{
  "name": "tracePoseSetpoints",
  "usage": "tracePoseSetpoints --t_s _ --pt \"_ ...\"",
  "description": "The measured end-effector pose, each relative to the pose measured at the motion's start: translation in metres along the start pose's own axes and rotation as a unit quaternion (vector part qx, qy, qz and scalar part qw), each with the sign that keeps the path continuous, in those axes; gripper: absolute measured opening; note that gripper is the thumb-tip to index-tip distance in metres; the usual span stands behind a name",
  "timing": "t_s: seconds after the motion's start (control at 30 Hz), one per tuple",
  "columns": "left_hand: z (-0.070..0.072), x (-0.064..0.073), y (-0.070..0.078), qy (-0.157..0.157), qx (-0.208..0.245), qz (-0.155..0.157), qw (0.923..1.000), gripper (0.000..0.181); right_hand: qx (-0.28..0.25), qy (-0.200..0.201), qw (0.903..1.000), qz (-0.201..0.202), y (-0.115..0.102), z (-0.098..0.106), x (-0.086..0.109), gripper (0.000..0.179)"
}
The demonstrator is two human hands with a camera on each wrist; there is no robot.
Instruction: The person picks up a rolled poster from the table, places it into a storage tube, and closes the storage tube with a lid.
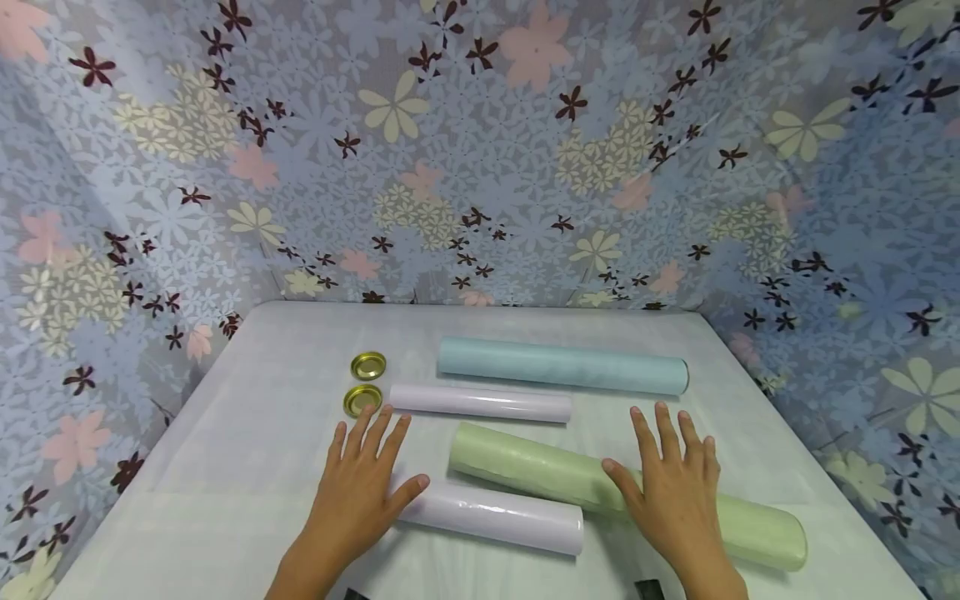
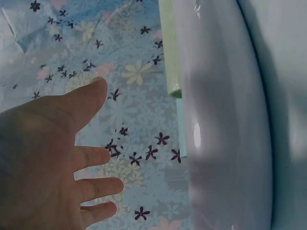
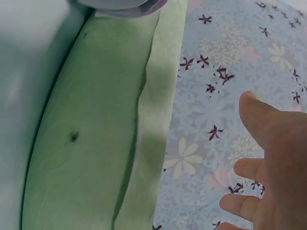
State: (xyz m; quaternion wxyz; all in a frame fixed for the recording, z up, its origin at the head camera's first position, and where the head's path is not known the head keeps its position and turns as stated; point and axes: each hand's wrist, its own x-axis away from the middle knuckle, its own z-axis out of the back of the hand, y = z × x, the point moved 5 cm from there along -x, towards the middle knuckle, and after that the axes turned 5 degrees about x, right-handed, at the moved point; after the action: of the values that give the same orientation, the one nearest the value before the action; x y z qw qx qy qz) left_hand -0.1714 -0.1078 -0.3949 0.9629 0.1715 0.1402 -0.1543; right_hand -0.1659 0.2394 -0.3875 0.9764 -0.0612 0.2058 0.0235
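My left hand (image 1: 354,492) hovers with spread fingers over the left end of the near white roll (image 1: 495,518), hiding that end. In the left wrist view this white roll (image 2: 225,115) lies beside the hand. Fingers apart and holding nothing, my right hand (image 1: 675,496) is above the long green roll (image 1: 540,462), covering part of it. The right wrist view shows the green roll (image 3: 100,120) close up, with a wavy seam along its length. Farther back lie a thinner white roll (image 1: 480,403) and a light blue roll (image 1: 562,365).
Two gold-coloured round lids, a far one (image 1: 368,365) and a nearer one (image 1: 363,401), lie left of the rolls, the nearer by my left fingertips. A pale cloth covers the table (image 1: 247,400). Floral fabric (image 1: 480,167) hangs behind and at both sides.
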Motion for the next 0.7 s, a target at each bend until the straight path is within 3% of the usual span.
tracePoseSetpoints --t_s 0.23,0.7 --pt "-0.010 0.004 0.008 -0.001 -0.009 -0.031 0.9995 0.080 0.006 -0.004 0.9999 -0.010 0.013 -0.002 0.006 0.074" --pt "-0.026 0.010 0.011 -0.053 0.000 -0.054 0.9972 0.085 0.021 -0.047 0.9984 -0.023 0.042 -0.010 0.023 0.074"
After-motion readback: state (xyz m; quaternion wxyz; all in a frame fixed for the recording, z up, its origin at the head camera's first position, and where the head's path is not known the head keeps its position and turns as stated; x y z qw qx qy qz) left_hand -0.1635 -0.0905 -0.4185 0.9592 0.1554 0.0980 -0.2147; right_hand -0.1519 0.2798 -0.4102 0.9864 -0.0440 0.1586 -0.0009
